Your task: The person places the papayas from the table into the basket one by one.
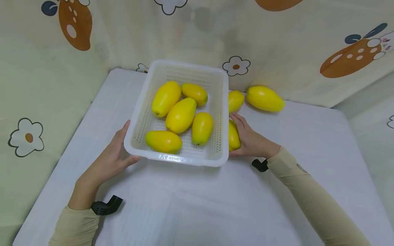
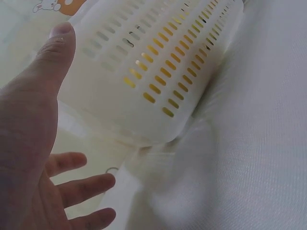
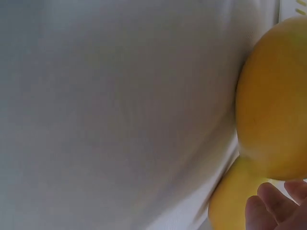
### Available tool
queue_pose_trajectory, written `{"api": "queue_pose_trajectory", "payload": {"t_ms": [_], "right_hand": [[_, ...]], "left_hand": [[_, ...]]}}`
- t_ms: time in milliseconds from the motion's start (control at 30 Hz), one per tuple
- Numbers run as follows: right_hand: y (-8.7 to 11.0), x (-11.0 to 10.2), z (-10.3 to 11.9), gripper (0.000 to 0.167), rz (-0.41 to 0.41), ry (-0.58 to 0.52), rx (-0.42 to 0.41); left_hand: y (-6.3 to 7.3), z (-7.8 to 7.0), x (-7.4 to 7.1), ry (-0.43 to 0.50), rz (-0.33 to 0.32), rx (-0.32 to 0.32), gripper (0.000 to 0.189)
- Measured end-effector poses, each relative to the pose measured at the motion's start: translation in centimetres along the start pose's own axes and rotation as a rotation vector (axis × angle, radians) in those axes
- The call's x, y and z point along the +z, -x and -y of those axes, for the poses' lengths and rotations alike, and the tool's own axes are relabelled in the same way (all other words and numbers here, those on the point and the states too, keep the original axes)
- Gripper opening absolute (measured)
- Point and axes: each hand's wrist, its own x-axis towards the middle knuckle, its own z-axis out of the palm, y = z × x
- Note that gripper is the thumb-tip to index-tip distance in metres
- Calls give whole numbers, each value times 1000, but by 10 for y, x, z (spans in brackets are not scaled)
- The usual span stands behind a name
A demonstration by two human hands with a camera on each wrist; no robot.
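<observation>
Basket [image 1: 197, 162] near the counter's [image 1: 197, 208] far edge
Left grip [image 1: 112, 157] spread apart at its near-left corner, probably to steady it; right grip [image 1: 253, 141] clamped on yellow fruit [image 1: 234, 136] beside it.

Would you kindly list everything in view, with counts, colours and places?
Basket: one, white, middle of the head view
Fruits inside: five, yellow, in the basket
Fruits outside: three, yellow, right of the basket
Cloth-covered table: one, white, below the basket
Printed sheeting: count unclear, mostly cream, behind and beside the table
Wrist devices: two, black, one at each wrist
Sleeves: two, beige, on both arms
Left hand: one, at the basket's left side
Right hand: one, at the nearest outside fruit
</observation>
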Motion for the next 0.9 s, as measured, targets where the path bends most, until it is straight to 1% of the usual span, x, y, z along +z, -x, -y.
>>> {"api": "queue_pose_trajectory", "payload": {"t_ms": [200,300,500,767,900], "right_hand": [[1,0,-1,122,-20,-16,-33],[2,1,0,116,-21,-33,-28],[3,4,4,113,-37,-32,20],[0,10,10,109,-76,-10,123],[-2,13,10,108,-91,-10,148]], "left_hand": [[-1,-5,-1,-18,1,0,116],[-2,-6,-2,-15,3,5,117],[-1,-5,-3,-4,1,12,117],[-1,-2,-2,24,10,1,116],[-2,0,-1,33,10,-3,115]]}}
